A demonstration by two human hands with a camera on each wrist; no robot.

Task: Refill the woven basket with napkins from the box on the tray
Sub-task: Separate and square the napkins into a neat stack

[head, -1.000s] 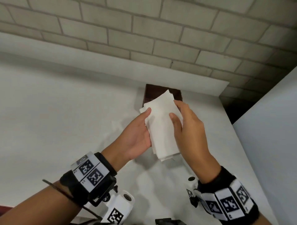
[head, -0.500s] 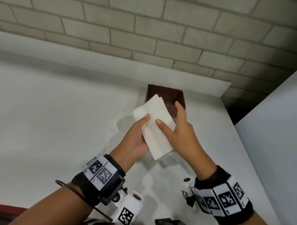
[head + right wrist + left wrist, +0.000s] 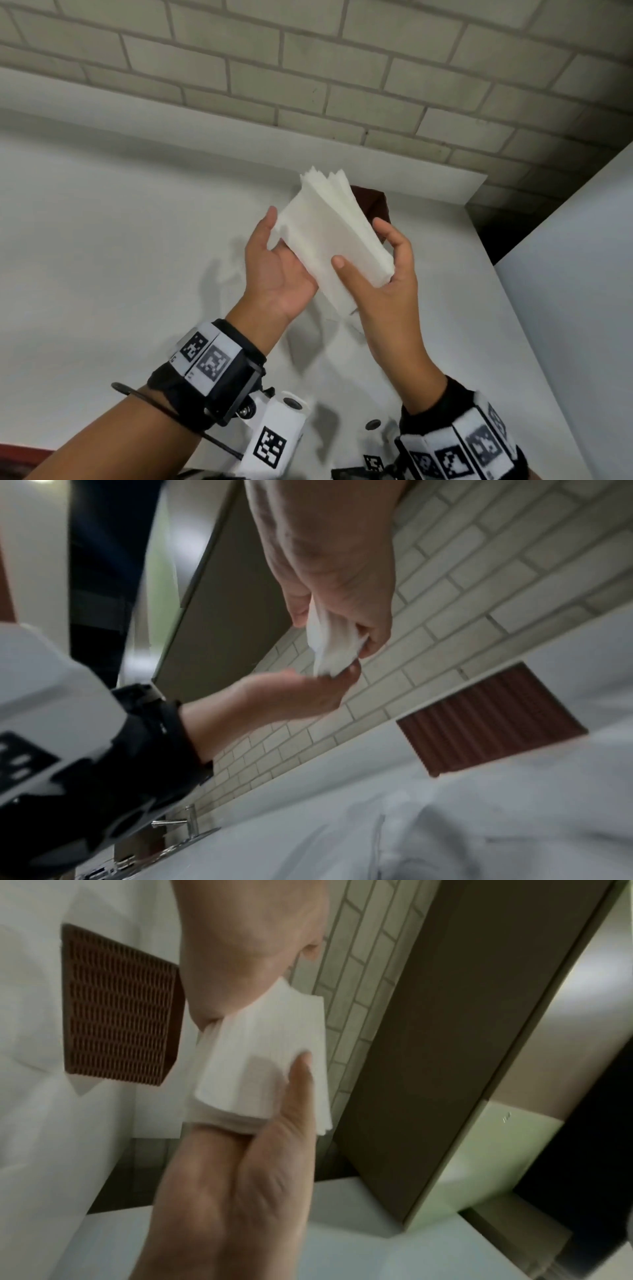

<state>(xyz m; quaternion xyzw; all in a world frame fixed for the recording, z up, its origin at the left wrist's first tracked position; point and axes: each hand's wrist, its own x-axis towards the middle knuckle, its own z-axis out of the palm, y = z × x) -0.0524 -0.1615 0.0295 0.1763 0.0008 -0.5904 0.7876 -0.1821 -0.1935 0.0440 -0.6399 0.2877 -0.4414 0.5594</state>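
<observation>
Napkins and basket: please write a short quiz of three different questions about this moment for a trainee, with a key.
1. True or false: the napkins already lie inside the basket.
2. Which hand holds the napkins? A) the left hand only B) the right hand only C) both
3. Fill in: behind the counter stands a ____ wall.

Key: 1 false, they are held in the air in front of it; 2 C; 3 brick.

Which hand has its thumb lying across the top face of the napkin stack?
The right hand: its thumb lies across the napkin stack's top face. The left hand only cradles the stack's left edge, thumb alongside.
</observation>
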